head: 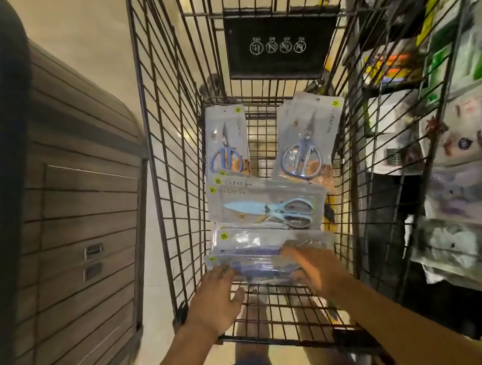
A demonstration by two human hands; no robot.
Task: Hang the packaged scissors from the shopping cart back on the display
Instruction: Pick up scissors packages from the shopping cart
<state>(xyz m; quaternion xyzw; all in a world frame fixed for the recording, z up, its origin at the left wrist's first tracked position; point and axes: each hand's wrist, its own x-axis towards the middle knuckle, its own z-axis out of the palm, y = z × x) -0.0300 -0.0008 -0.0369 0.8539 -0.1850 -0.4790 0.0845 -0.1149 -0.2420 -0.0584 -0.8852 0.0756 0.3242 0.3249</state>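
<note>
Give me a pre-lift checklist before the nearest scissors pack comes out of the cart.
1. Both hands on nearest pack: ok, left hand at its left end, right hand at its right.
2. Firm grip: cannot tell, fingers blurred.
3. One pack only: cannot tell, clear packs overlap.
4. Path up out of shopping cart: ok, open above.
5. Display near: ok, at right.
6. Free hook: cannot tell, blurred.

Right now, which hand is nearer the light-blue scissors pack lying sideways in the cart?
Right. The right hand sits just below the light-blue scissors pack; the left hand is lower and further left.
</note>
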